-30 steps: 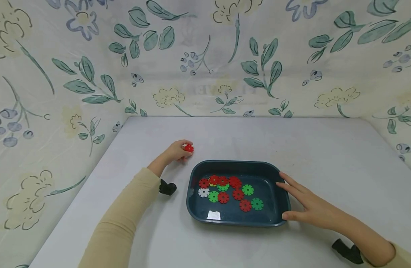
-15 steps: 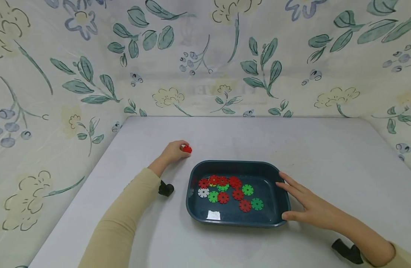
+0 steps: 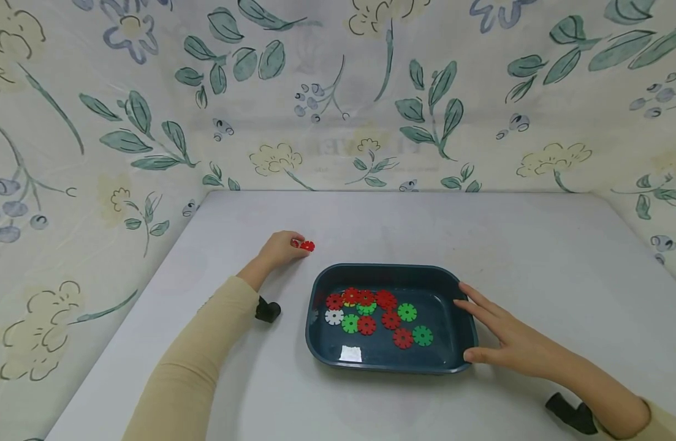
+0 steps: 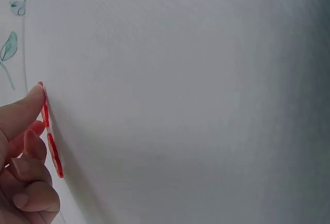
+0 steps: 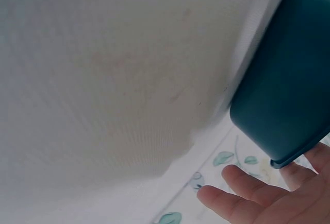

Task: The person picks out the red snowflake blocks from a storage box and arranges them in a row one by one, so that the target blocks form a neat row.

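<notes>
In the head view my left hand [image 3: 279, 248] is at the far left of the table, pinching a red notched disc [image 3: 296, 243]. Right beside it is a second red notched disc [image 3: 308, 246]. The left wrist view shows both nearly edge-on, in line, the upper disc [image 4: 45, 105] against the thumb and the lower disc [image 4: 55, 157] by the curled fingers; whether they are joined I cannot tell. My right hand [image 3: 514, 343] rests with fairly straight, spread fingers on the right end of the dark blue tray [image 3: 453, 318]. In the right wrist view some fingertips touch the tray's rim [image 5: 296, 157].
Several red, green and white notched discs lie in the tray, mostly left of its middle, including a white one [image 3: 334, 316] and a green one [image 3: 423, 335]. Flower-patterned cloth [image 3: 338, 141] borders the white table [image 3: 508, 239] at the back and sides.
The left hand has moved slightly left with the red discs. A second red disc edge now shows apart from the first between its fingers. The right hand and tray stay put.
</notes>
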